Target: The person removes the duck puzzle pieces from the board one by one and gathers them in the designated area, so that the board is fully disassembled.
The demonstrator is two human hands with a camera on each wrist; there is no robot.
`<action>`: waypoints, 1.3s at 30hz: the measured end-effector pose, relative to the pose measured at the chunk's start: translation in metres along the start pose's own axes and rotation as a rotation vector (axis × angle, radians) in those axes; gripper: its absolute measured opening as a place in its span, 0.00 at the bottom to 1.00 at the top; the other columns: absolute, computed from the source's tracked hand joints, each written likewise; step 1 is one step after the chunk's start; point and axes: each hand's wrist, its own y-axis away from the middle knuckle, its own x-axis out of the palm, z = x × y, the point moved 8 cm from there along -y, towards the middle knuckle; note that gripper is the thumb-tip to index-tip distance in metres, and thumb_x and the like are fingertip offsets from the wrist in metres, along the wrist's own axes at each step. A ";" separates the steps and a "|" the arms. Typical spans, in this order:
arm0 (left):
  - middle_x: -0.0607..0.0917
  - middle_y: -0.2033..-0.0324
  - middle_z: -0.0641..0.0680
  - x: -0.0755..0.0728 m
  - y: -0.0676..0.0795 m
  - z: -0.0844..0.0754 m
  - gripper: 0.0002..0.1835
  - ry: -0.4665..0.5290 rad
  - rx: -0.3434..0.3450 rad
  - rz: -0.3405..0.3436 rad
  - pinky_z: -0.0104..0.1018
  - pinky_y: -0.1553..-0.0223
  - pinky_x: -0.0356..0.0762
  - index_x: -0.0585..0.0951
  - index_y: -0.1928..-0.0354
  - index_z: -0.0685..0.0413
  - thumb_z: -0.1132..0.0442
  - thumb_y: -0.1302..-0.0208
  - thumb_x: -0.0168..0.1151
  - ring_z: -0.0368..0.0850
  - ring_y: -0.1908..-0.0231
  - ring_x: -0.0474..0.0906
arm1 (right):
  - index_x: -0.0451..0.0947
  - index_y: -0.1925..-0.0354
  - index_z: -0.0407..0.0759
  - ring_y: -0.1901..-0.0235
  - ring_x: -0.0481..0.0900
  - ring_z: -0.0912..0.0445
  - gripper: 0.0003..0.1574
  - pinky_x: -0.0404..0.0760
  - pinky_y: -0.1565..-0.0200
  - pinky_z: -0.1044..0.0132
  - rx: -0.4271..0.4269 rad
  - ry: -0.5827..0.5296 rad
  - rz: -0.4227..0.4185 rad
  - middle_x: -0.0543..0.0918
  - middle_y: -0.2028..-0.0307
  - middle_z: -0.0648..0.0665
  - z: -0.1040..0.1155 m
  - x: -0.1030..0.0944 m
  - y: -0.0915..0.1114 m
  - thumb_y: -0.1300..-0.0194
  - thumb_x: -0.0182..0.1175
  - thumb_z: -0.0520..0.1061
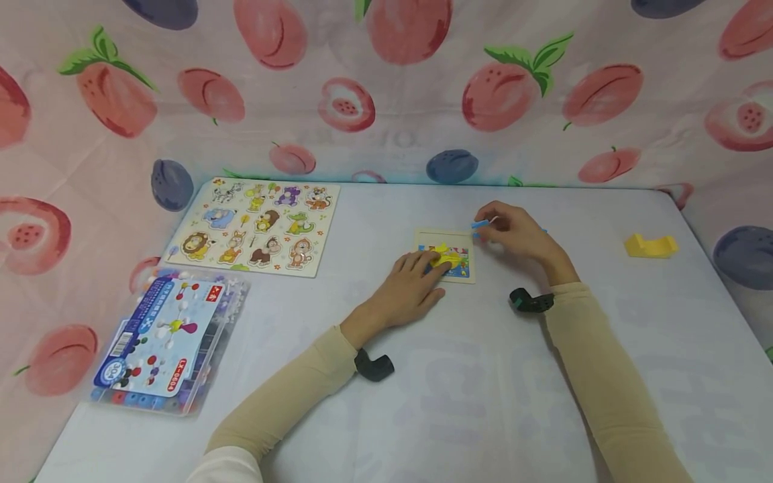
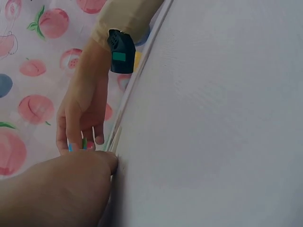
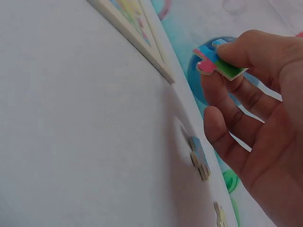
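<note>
Up off the table, my right hand (image 1: 514, 231) pinches a jigsaw puzzle piece (image 3: 230, 70) between thumb and fingertips. The piece shows blue, green and pink in the right wrist view. Just left of it lies a small wooden puzzle tray (image 1: 427, 237) with a light border and a colourful, partly yellow picture inside. My left hand (image 1: 406, 290) rests at the tray, its extended fingers covering part of the left side and picture. In the left wrist view, that hand's own back hides most of the tray.
Loose puzzle pieces (image 3: 200, 157) lie beyond the right hand. A yellow curved block (image 1: 651, 246) stands at the right. An animal puzzle board (image 1: 253, 227) lies at the back left, with a clear plastic box (image 1: 166, 339) of coloured parts in front of it.
</note>
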 end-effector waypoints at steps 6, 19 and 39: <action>0.60 0.31 0.52 0.002 0.000 0.000 0.28 -0.022 0.005 -0.021 0.47 0.31 0.51 0.60 0.29 0.44 0.46 0.27 0.40 0.49 0.30 0.52 | 0.73 0.51 0.35 0.67 0.78 0.39 0.14 0.79 0.66 0.62 0.041 -0.028 -0.073 0.79 0.59 0.38 -0.025 -0.018 0.003 0.36 0.58 0.36; 0.66 0.35 0.49 -0.003 -0.002 0.001 0.23 -0.028 -0.030 -0.071 0.47 0.36 0.60 0.66 0.32 0.41 0.52 0.26 0.42 0.47 0.33 0.58 | 0.76 0.47 0.45 0.64 0.77 0.63 0.22 0.75 0.65 0.71 0.173 0.028 -0.234 0.78 0.57 0.56 -0.076 -0.062 0.019 0.36 0.60 0.52; 0.69 0.37 0.49 -0.008 -0.002 0.001 0.21 -0.011 -0.038 -0.102 0.46 0.38 0.63 0.70 0.36 0.41 0.53 0.28 0.44 0.47 0.36 0.62 | 0.73 0.44 0.44 0.64 0.72 0.59 0.24 0.72 0.66 0.74 0.413 0.189 -0.293 0.77 0.65 0.55 -0.112 -0.100 0.055 0.30 0.49 0.55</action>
